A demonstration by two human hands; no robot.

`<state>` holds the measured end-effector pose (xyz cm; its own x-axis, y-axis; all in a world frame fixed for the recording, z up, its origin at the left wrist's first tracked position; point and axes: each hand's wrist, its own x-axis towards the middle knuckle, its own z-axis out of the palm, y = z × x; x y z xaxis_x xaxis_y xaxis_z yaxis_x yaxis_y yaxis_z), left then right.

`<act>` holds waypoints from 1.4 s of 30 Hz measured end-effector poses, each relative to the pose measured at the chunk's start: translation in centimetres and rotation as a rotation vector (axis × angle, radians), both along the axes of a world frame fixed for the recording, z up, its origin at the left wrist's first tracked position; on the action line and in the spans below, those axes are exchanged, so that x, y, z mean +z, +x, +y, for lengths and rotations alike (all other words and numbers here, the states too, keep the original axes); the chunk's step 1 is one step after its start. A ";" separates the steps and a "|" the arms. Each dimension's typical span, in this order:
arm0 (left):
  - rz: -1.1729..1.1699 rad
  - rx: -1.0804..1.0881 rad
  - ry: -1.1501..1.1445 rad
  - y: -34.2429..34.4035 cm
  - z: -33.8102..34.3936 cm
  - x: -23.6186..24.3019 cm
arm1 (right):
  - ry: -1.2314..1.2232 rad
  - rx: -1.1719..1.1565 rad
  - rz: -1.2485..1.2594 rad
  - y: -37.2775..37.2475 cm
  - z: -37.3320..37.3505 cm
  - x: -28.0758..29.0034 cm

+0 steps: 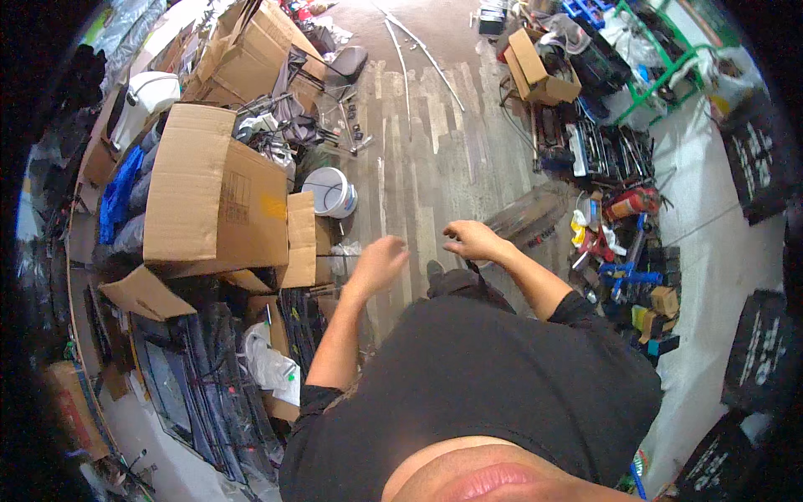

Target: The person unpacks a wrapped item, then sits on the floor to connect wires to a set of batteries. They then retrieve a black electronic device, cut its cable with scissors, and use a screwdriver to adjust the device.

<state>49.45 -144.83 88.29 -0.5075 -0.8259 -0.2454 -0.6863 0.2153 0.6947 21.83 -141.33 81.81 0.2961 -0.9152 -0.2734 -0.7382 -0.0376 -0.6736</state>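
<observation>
My left hand (383,261) is held out in front of my body above the wooden floor, slightly blurred. Its fingers are loosely bent, and I see nothing in them. The thing closest to it is a white bucket (331,194) a little farther off to the left. My right hand (473,241) hovers at about the same height, its thumb apart from the bent fingers and nothing visible between them. Beyond it on the floor lies a long clear plastic-wrapped package (531,216). A dark strap (472,268) shows below the right hand, against my dark clothing.
A big open cardboard box (251,201) stands on the left above dark plastic-wrapped parts (209,376). Thin white strips (408,79) lie along the far floor (427,134). To the right are a red fire extinguisher (633,203), blue metal tools (631,272), a small open box (539,71) and a green frame (661,75).
</observation>
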 end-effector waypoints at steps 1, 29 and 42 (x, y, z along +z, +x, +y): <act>-0.004 0.038 0.001 1.5 -2.9 0.3 | 0.005 0.049 0.002 0.5 -3.0 0.7; 0.399 -0.252 0.234 -26.7 -87.0 -3.7 | 0.171 -1.051 -0.072 -22.3 -61.9 -7.7; 0.327 -0.017 0.394 -39.6 -119.4 -1.9 | -0.101 -0.340 -0.060 -36.0 -115.2 -0.6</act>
